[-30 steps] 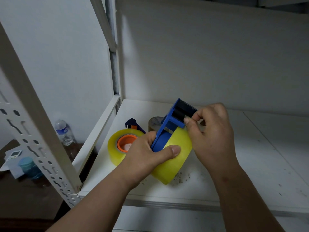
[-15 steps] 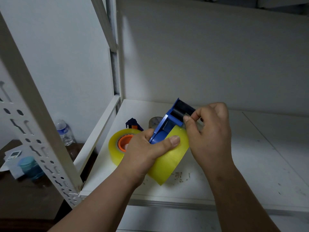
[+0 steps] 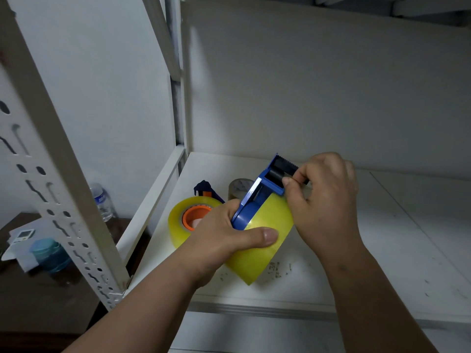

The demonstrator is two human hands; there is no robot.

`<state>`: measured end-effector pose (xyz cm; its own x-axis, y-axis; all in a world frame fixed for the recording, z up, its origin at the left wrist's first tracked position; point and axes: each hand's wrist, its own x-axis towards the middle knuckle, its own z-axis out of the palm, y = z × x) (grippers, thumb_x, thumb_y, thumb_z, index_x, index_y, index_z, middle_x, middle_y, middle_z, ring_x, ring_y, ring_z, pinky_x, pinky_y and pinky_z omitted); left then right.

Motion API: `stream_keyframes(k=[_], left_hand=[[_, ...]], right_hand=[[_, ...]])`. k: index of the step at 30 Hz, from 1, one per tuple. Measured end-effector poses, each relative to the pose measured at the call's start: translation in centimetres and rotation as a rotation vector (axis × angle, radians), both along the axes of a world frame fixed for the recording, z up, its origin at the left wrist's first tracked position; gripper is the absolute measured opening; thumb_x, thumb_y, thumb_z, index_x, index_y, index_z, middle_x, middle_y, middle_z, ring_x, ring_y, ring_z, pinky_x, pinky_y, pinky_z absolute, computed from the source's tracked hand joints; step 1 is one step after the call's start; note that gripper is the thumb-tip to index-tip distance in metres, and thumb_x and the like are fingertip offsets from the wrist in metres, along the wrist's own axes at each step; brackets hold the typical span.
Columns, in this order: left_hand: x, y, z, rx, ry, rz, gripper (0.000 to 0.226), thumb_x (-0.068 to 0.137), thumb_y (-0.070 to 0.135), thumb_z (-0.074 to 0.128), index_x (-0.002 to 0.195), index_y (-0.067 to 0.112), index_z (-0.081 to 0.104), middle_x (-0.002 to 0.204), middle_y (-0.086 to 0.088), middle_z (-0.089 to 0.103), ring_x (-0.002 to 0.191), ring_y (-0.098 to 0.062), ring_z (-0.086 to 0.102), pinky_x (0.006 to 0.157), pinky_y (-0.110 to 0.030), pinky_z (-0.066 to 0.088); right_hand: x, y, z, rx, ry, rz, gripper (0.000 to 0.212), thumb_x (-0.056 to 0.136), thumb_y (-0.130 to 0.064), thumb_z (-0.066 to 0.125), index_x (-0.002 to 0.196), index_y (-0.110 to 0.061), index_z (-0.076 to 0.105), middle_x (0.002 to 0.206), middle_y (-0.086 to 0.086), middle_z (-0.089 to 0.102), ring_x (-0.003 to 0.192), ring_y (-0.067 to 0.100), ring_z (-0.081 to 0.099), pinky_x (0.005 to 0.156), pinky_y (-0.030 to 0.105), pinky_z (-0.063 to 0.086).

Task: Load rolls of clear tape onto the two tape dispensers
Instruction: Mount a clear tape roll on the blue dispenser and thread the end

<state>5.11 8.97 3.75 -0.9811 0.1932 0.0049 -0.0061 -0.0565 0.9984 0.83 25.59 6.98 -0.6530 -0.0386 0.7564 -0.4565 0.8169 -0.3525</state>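
A blue tape dispenser (image 3: 257, 197) carries a yellowish clear tape roll (image 3: 262, 248), held above the white shelf (image 3: 395, 250). My left hand (image 3: 224, 240) grips the roll and the dispenser body, thumb across the roll's face. My right hand (image 3: 323, 200) pinches at the black roller at the dispenser's head (image 3: 280, 171). Behind my left hand a second yellowish roll (image 3: 183, 215) with an orange core lies on the shelf. A dark blue second dispenser (image 3: 204, 188) peeks out behind it, mostly hidden.
A smaller greyish tape roll (image 3: 238, 187) stands at the back of the shelf. A slotted white rack post (image 3: 58, 174) rises at left. Beyond it, a lower dark table holds a water bottle (image 3: 102, 202), a blue-lidded jar (image 3: 48, 253) and papers.
Both hands, with the dispenser and its roll, have shifted slightly; the dispenser is tilted a little more. My right fingers stay pinched at the dispenser's head.
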Motion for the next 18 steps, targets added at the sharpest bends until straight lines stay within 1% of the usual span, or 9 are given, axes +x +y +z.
stream_keyframes(k=[3,5,7,9,11,14,16,18], left_hand=[[-0.11,-0.19,0.15,-0.027,-0.004,-0.011,0.062,0.052,0.034,0.084,0.108,0.012,0.069,0.096,-0.017,0.074,0.086,-0.030,0.069,0.084,-0.051,0.056],[-0.19,-0.30,0.20,-0.020,-0.014,-0.053,0.057,0.052,0.033,0.083,0.105,0.016,0.069,0.090,-0.007,0.075,0.084,-0.025,0.070,0.079,-0.043,0.059],[-0.12,-0.32,0.28,0.016,-0.032,-0.120,0.055,0.054,0.030,0.081,0.106,0.021,0.069,0.091,-0.002,0.076,0.085,-0.020,0.071,0.074,-0.032,0.058],[-0.06,-0.39,0.19,0.035,-0.038,-0.150,0.057,0.055,0.027,0.081,0.110,0.022,0.068,0.092,0.000,0.076,0.085,-0.018,0.071,0.071,-0.026,0.056],[-0.07,-0.39,0.01,0.056,-0.037,-0.147,0.060,0.056,0.025,0.081,0.114,0.019,0.066,0.093,-0.002,0.075,0.086,-0.019,0.071,0.072,-0.027,0.055],[-0.04,-0.08,-0.32,0.113,-0.028,-0.123,0.066,0.056,0.021,0.082,0.119,0.013,0.064,0.094,-0.005,0.074,0.086,-0.020,0.070,0.073,-0.029,0.055],[0.00,0.22,-0.36,0.118,-0.011,-0.089,0.065,0.056,0.023,0.083,0.117,0.013,0.064,0.093,-0.005,0.075,0.085,-0.020,0.071,0.072,-0.030,0.056],[-0.07,0.51,-0.34,0.110,0.012,-0.027,0.059,0.055,0.027,0.084,0.111,0.014,0.068,0.093,-0.011,0.075,0.084,-0.022,0.072,0.073,-0.035,0.058]], right_hand=[[-0.03,0.23,0.17,-0.069,-0.029,0.043,0.018,0.082,-0.023,0.064,0.071,-0.016,0.051,0.091,-0.006,0.042,0.087,0.022,0.048,0.079,0.045,0.043],[-0.07,0.36,0.20,-0.104,-0.055,0.068,0.019,0.083,-0.021,0.065,0.072,-0.018,0.051,0.090,-0.007,0.042,0.084,0.018,0.049,0.080,0.051,0.046],[-0.10,0.47,0.13,-0.140,-0.086,0.080,0.020,0.083,-0.021,0.066,0.072,-0.021,0.050,0.089,-0.010,0.041,0.083,0.016,0.050,0.080,0.053,0.047],[-0.07,0.53,-0.03,-0.155,-0.106,0.083,0.021,0.084,-0.019,0.066,0.072,-0.021,0.049,0.088,-0.012,0.040,0.083,0.017,0.051,0.080,0.053,0.047],[-0.02,0.60,-0.13,-0.135,-0.100,0.085,0.020,0.084,-0.018,0.066,0.072,-0.019,0.049,0.090,-0.009,0.041,0.085,0.020,0.051,0.079,0.051,0.048],[-0.04,0.67,0.02,-0.083,-0.050,0.107,0.017,0.082,-0.015,0.064,0.073,-0.013,0.049,0.095,-0.003,0.043,0.086,0.021,0.051,0.075,0.044,0.048],[-0.09,0.76,0.11,-0.061,0.009,0.097,0.016,0.079,-0.012,0.064,0.071,-0.010,0.051,0.097,-0.002,0.041,0.088,0.021,0.050,0.074,0.038,0.046],[-0.09,0.84,0.04,-0.060,0.058,0.077,0.016,0.077,-0.009,0.066,0.070,-0.008,0.052,0.098,-0.001,0.039,0.089,0.021,0.048,0.075,0.031,0.042]])
